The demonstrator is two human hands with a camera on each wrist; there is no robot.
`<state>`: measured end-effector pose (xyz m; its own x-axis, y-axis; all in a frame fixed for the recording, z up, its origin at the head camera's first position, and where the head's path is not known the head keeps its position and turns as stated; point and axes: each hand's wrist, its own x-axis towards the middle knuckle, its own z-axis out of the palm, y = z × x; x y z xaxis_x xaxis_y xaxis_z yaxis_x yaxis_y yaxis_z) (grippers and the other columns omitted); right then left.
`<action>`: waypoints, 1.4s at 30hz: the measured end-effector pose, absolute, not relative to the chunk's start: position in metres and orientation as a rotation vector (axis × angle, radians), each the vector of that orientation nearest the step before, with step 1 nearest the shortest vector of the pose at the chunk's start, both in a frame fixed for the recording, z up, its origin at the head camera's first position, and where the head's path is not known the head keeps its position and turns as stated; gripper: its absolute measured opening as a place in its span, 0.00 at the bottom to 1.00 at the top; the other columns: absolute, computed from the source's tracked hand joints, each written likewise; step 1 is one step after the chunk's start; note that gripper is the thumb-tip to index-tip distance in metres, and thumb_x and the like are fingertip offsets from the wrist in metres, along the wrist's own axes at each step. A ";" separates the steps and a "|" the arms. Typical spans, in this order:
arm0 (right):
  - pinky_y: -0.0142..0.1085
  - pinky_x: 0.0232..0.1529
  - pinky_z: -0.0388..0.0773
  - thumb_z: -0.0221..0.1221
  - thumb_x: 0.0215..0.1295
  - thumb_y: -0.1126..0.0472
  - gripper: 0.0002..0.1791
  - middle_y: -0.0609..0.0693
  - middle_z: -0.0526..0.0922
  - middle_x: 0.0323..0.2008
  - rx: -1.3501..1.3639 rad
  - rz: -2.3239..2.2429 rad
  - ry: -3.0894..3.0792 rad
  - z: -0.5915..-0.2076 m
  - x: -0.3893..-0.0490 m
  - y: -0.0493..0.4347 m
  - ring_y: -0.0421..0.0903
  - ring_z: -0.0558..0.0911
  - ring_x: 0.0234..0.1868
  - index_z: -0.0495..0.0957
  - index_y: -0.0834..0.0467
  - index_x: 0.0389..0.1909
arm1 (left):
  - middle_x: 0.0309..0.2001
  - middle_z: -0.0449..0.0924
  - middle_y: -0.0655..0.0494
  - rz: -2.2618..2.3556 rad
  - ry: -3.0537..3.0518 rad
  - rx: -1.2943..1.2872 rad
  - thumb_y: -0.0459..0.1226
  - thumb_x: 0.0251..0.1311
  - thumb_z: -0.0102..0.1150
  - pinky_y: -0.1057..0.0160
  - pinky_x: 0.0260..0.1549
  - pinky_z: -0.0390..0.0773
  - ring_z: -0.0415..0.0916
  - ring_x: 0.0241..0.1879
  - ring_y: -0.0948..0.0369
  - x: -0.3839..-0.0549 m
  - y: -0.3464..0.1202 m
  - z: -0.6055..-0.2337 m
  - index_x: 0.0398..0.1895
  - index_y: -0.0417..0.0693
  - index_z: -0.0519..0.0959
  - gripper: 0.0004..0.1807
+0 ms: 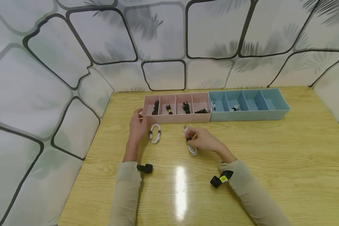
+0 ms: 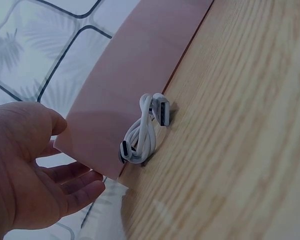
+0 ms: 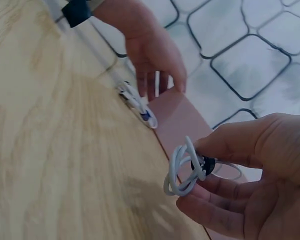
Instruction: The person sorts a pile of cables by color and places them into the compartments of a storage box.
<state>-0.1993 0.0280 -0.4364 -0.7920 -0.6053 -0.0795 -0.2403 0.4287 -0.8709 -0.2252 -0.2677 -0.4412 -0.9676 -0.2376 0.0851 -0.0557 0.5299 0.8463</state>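
Note:
At the left end of a pink divided storage box [image 1: 178, 118], my left hand [image 1: 137, 125] grips the corner, its thumb by the rim and its fingers around the end. My right hand [image 1: 204, 138] pinches a coiled white charging cable [image 1: 192, 150] by its black tie, in front of the box. In the right wrist view the coil [image 3: 176, 172] hangs from thumb and fingertips. Another coiled white cable [image 1: 155, 133], with dark ties, lies on the table close to my left hand; its USB plug [image 2: 162, 112] shows in the left wrist view.
Black cables, one of them a bundle [image 1: 185, 107], lie in the pink box's compartments. A blue divided box [image 1: 248, 116] adjoins it on the right, with white cables [image 1: 235, 107] in its left compartments. A patterned curtain [image 1: 164, 75] hangs behind the wooden table [image 1: 271, 150].

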 end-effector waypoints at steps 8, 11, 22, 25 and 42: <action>0.38 0.31 0.81 0.60 0.64 0.69 0.11 0.61 0.78 0.43 -0.613 -1.597 2.192 -0.424 -0.207 0.055 0.47 0.80 0.32 0.74 0.66 0.46 | 0.58 0.73 0.37 -1.385 -2.582 0.254 0.38 0.73 0.45 0.46 0.56 0.74 0.74 0.55 0.45 -0.223 -0.268 -0.438 0.71 0.42 0.63 0.25; 0.36 0.31 0.81 0.59 0.63 0.71 0.12 0.63 0.77 0.45 -0.612 -1.663 2.172 -0.418 -0.211 0.065 0.44 0.82 0.33 0.74 0.68 0.47 | 0.60 0.72 0.37 -1.381 -2.580 0.267 0.39 0.73 0.45 0.46 0.57 0.74 0.74 0.56 0.45 -0.222 -0.269 -0.436 0.71 0.43 0.63 0.25; 0.33 0.33 0.83 0.58 0.67 0.72 0.15 0.49 0.77 0.43 -0.475 -1.893 2.272 -0.399 -0.220 0.119 0.35 0.83 0.35 0.71 0.73 0.52 | 0.61 0.71 0.35 -1.398 -2.608 0.270 0.38 0.74 0.44 0.46 0.57 0.74 0.74 0.57 0.43 -0.222 -0.266 -0.434 0.72 0.42 0.62 0.25; 0.31 0.32 0.83 0.58 0.67 0.70 0.16 0.44 0.77 0.41 -0.432 -1.892 2.380 -0.395 -0.222 0.137 0.33 0.82 0.34 0.70 0.73 0.53 | 0.61 0.72 0.36 -1.394 -2.616 0.266 0.39 0.74 0.45 0.46 0.57 0.74 0.74 0.57 0.43 -0.223 -0.264 -0.437 0.71 0.42 0.62 0.25; 0.27 0.30 0.82 0.58 0.69 0.60 0.12 0.39 0.74 0.39 0.104 -1.818 2.691 -0.398 -0.262 0.214 0.31 0.79 0.32 0.72 0.56 0.50 | 0.59 0.72 0.36 -1.399 -2.601 0.271 0.39 0.74 0.46 0.46 0.56 0.75 0.75 0.55 0.44 -0.223 -0.265 -0.438 0.71 0.42 0.63 0.25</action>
<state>-0.2620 0.2143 -0.3982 -0.9922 0.1129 0.0535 -0.0076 0.3734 -0.9276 -0.2230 -0.2651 -0.4385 -0.9680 -0.2415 0.0679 -0.0765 0.5421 0.8368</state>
